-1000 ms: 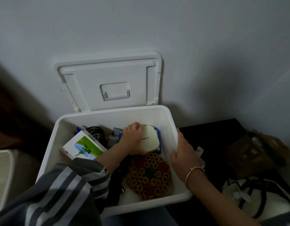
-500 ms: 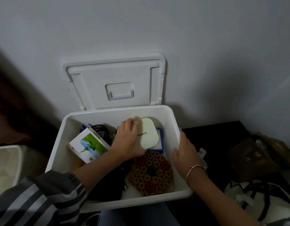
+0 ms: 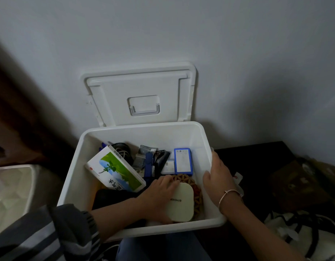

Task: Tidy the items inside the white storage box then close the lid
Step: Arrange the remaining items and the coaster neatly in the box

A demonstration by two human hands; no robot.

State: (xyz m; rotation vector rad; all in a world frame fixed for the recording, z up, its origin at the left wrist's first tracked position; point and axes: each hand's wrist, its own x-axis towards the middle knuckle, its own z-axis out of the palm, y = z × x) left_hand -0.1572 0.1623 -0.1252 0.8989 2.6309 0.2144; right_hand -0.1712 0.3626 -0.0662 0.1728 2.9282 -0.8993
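Observation:
The white storage box [image 3: 74,174] stands open against the wall, its lid [image 3: 144,85] leaning upright behind it. My left hand [image 3: 159,196] grips a cream rounded-square case [image 3: 181,202] at the box's front right, on top of a red-and-tan woven round mat [image 3: 197,196]. My right hand [image 3: 219,178] holds the box's right rim. A white box with a green-and-blue picture [image 3: 115,170] lies tilted at the left. A blue-edged card [image 3: 183,161] lies near the back right. Dark cables [image 3: 123,149], a blue tool [image 3: 148,162] and small packets fill the back.
A black object [image 3: 114,198] lies in the box under my left forearm. A dark surface [image 3: 257,157] is to the right, with a brown bag [image 3: 302,181] and a white bag with black straps [image 3: 302,232]. A pale bin [image 3: 10,191] stands at the left.
My left hand has carried the cream case from the back of the box toward the front, onto the woven mat, uncovering the blue-edged card. My right hand stays on the rim.

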